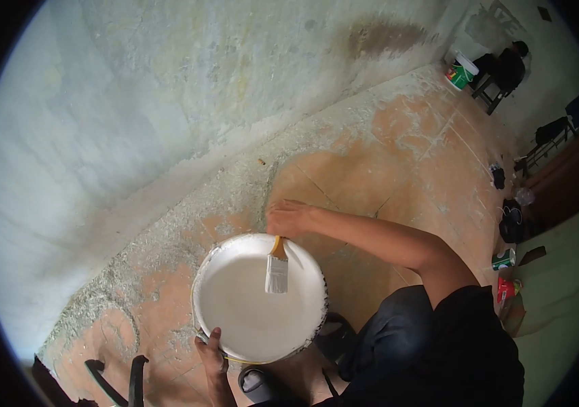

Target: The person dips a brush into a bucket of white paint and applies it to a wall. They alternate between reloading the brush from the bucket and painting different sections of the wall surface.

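Observation:
A round white bucket (207, 271) with pale paint (249, 319) inside fills the lower middle of the view. My left hand (213, 353) is closed on its near left rim, the thumb lying over the edge. At the far side of the rim, my right hand (289, 218) is closed around a paintbrush (276, 268). The brush has a yellow handle, mostly hidden by that hand, and its white-coated bristles point down over the paint.
A whitish patchy wall (167, 88) rises along the left. Flaked debris (228, 193) covers the tiled floor (344, 183) beside it. A person (507, 68) sits on a stool at the far right, near a green-and-white bucket (461, 71). Black chair parts (137, 376) stand lower left.

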Demonstrator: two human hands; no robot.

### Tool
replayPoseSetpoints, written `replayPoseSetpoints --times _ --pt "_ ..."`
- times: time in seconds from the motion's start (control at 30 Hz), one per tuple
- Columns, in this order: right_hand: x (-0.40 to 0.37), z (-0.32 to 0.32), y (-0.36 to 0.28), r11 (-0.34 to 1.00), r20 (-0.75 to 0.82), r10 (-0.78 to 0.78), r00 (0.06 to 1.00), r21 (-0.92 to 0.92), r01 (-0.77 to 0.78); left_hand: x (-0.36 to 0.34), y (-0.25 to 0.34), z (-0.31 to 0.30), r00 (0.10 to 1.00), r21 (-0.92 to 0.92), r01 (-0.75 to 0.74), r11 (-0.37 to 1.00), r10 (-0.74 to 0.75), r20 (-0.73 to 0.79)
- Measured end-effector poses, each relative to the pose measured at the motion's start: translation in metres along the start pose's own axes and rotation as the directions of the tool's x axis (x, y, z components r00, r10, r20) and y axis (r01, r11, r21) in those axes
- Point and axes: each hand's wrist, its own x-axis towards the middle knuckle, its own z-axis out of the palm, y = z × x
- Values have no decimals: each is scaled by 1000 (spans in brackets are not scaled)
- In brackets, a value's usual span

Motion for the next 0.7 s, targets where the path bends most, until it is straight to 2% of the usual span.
replayPoseSetpoints --times 0.13,0.33,0.6,0.7 --pt "3 5 2 1000 9 -5 1000 2 5 -2 0 0 1000 -13 -4 1000 4 -4" --pt "0 6 0 996 89 82 993 34 -85 -1 -4 -5 1000 -20 6 1000 -6 -17" --pt "3 14 5 994 -56 -13 998 109 19 -1 -6 -2 1000 -72 -26 997 26 0" --pt "3 9 2 991 -86 27 996 131 -16 -1 -8 -10 998 -38 11 999 -8 63"
